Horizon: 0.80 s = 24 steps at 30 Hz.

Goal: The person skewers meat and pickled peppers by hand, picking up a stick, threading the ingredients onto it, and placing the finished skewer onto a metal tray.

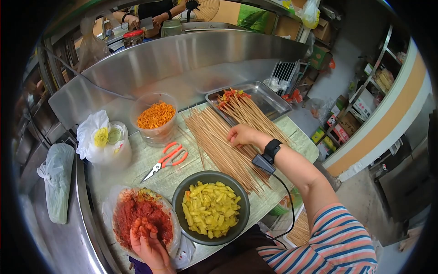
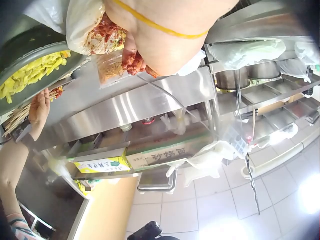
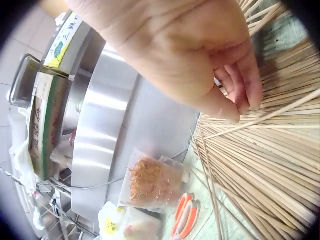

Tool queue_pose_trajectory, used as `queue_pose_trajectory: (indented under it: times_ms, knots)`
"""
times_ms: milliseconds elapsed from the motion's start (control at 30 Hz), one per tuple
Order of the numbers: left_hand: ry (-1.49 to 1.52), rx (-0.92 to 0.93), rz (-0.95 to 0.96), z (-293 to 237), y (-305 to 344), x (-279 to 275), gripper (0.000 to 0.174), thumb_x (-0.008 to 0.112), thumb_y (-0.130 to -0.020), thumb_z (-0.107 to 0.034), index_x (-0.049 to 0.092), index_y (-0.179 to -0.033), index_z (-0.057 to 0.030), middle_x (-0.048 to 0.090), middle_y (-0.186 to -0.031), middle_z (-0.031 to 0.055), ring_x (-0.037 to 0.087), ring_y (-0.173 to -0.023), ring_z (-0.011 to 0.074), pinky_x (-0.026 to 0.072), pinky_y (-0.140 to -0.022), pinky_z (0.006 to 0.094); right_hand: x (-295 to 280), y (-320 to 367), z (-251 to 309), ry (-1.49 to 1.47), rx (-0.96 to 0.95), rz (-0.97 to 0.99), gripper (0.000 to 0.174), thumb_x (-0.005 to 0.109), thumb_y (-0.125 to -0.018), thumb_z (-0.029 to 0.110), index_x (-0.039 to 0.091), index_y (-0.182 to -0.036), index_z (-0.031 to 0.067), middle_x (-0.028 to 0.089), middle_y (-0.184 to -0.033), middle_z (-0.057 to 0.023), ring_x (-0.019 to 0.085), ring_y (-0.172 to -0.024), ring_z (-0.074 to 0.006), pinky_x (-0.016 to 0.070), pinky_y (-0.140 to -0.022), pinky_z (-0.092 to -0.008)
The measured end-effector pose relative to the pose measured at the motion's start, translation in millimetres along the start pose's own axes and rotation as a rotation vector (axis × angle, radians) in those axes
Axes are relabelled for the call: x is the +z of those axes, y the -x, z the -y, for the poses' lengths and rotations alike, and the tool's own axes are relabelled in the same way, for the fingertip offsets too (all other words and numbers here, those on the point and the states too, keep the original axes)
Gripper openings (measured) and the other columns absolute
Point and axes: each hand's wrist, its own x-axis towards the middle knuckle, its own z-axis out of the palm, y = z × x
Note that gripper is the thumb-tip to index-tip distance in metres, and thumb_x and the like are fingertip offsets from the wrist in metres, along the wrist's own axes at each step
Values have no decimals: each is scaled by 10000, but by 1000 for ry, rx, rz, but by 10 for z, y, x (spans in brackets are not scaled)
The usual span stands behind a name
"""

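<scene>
My left hand (image 1: 145,235) is sunk in a plastic-lined bowl of red sauced food (image 1: 137,212) at the near table edge; its sauce-covered fingers (image 2: 134,61) curl round some red pieces. My right hand (image 1: 241,135) rests on a fanned pile of bamboo skewers (image 1: 219,146). In the right wrist view that right hand (image 3: 235,107) pinches one skewer (image 3: 280,110), lifted slightly off the pile (image 3: 260,170). Between the hands stands a grey bowl of yellow potato strips (image 1: 211,210).
Orange-handled scissors (image 1: 166,160) lie left of the skewers. Behind them stands a clear tub of orange shreds (image 1: 156,116), beside a white plastic bag (image 1: 102,141). A steel tray (image 1: 269,100) at the back right holds loaded skewers. A steel counter wall (image 1: 182,59) rises behind.
</scene>
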Motion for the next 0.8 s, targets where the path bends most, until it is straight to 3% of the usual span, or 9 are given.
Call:
queue_pose_trajectory:
  times_ms: [67, 133, 467, 567, 800]
  knots:
    - [-1, 0, -4, -4, -2, 12, 297, 471, -909, -73, 467, -1194, 9, 526, -1206, 121, 558, -1043, 197, 505, -849, 299, 24, 40, 10, 85, -3, 25, 272, 673, -674, -8, 619, -940, -12, 618, -782, -56, 605, -694, -150, 505, -593, -261]
    - [-3, -3, -8, -3, 3, 10, 297, 473, -908, -73, 467, -1194, 10, 529, -1202, 123, 559, -1041, 199, 506, -851, 301, 50, 80, 26, 505, -202, -21, 247, 682, -662, 4, 640, -905, 4, 636, -779, -63, 610, -677, -160, 494, -623, -267]
    - [8, -6, -8, 2, 0, -3, 295, 462, -907, -53, 464, -1194, 15, 535, -1195, 135, 565, -1043, 201, 505, -860, 307, 35, 327, 58, 527, -217, -135, 230, 679, -672, 53, 644, -896, 15, 635, -811, -98, 610, -753, -181, 482, -669, -293]
    - [4, -11, 0, 3, -4, 0, 297, 465, -906, -51, 462, -1196, 16, 531, -1201, 134, 562, -1049, 201, 504, -862, 306, 147, 396, 3, 608, -445, -175, 265, 718, -645, 79, 635, -892, 32, 589, -758, -94, 580, -716, -241, 471, -652, -332]
    - [7, -2, 8, 1, 7, -2, 297, 468, -908, -55, 461, -1196, 17, 521, -1213, 131, 561, -1046, 195, 503, -860, 300, 255, 341, -145, 671, -597, -290, 147, 685, -676, 61, 632, -809, 29, 579, -761, -102, 573, -734, -277, 467, -677, -354]
